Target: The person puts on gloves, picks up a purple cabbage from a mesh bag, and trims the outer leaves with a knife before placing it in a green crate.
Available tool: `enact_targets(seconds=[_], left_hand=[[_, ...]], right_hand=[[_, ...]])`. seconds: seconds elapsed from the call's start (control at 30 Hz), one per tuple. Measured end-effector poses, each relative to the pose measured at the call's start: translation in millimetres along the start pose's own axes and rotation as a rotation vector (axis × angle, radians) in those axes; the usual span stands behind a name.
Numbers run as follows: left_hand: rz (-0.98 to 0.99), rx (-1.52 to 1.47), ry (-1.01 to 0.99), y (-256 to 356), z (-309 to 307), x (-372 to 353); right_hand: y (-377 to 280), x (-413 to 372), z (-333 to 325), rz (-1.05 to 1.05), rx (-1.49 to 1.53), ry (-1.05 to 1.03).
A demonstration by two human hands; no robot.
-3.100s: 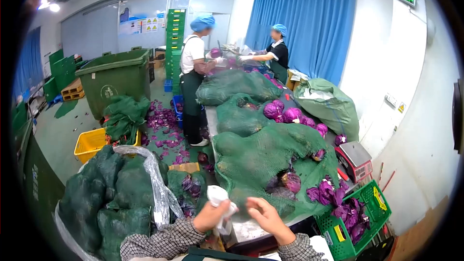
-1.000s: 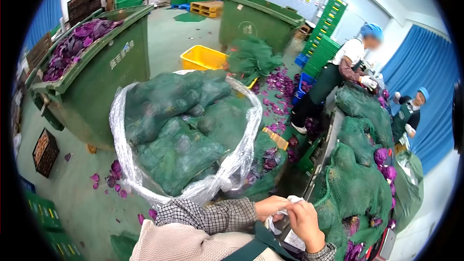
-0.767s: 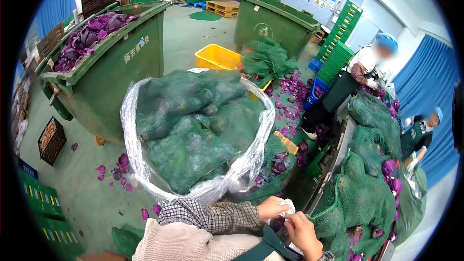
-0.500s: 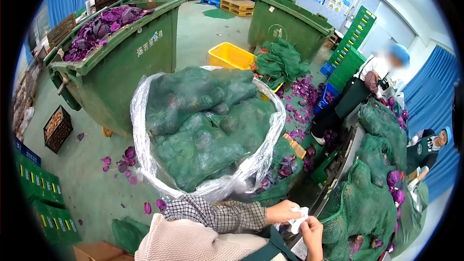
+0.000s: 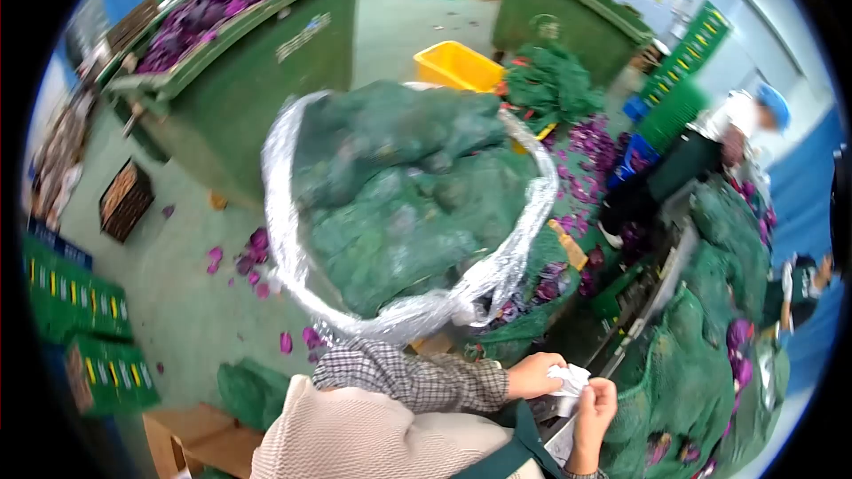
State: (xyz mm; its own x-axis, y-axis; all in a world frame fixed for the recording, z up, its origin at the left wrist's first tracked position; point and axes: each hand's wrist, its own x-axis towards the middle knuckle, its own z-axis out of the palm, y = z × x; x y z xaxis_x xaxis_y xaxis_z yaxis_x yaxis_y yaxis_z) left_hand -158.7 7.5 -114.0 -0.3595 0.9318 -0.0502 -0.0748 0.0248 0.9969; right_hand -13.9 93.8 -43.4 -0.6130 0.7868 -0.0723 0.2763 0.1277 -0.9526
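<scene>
At far left stand green plastic crates (image 5: 80, 306); a black crate (image 5: 126, 200) sits on the floor nearby, its contents too blurred to identify. Beyond is a green wheeled bin (image 5: 257, 106) heaped with purple cabbage leaves (image 5: 222, 7). Centrally, a clear plastic liner (image 5: 282, 151) surrounds filled green mesh sacks (image 5: 390, 222), with a yellow crate (image 5: 457, 66) behind.

Front and right of the liner, the left hand (image 5: 534, 376) is clamped on a crumpled white item (image 5: 570, 380); glove or cloth, cannot tell which. The item is held in the air between both hands, beside the metal-edged surface (image 5: 658, 300). The right hand (image 5: 596, 404) appears to pinch its right edge, thumb and fingers together.

Step in hand, as judged: two-handed handling of the white item. The next move would call for a steady left grip and fine fingertip control on the right.

Further right, bulging mesh sacks (image 5: 666, 364) lie on the surface, purple cabbages (image 5: 739, 341) exposed alongside. A co-worker (image 5: 679, 160) in a blue cap stands at the far end.
</scene>
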Motion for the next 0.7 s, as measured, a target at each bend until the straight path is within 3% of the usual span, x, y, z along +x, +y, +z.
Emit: enact_targets(seconds=[0.17, 0.27, 0.3, 0.33, 0.4, 0.43, 0.5, 0.57, 0.7], left_hand=[[-0.184, -0.255, 0.113, -7, -14, -12], [-0.144, -0.443, 0.173, -12, -15, -19], [-0.083, -0.384, 0.163, -15, -14, -21], [-0.078, -0.372, 0.126, -17, -12, -23], [-0.238, -0.432, -0.154, -5, -22, -36], [-0.335, -0.433, -0.202, -5, -26, -39], [-0.228, -0.498, -0.029, -18, -22, -38], [-0.262, -0.674, 0.062, -4, -32, -42], [-0.322, -0.756, 0.049, 1, -48, -43]], right_hand=[[19, 14, -18, 0.010, 0.047, -0.015], [19, 12, -5, 0.068, 0.004, -0.109], [12, 9, 2, 0.047, 0.039, -0.132], [7, 10, 8, 0.025, 0.120, -0.127], [-2, 9, 17, -0.011, 0.087, -0.141], [-7, 8, 19, 0.011, 0.069, -0.191], [-2, 13, 19, 0.032, 0.057, -0.243], [-1, 14, 14, 0.103, 0.119, -0.235], [-1, 11, 10, 0.122, 0.174, -0.181]])
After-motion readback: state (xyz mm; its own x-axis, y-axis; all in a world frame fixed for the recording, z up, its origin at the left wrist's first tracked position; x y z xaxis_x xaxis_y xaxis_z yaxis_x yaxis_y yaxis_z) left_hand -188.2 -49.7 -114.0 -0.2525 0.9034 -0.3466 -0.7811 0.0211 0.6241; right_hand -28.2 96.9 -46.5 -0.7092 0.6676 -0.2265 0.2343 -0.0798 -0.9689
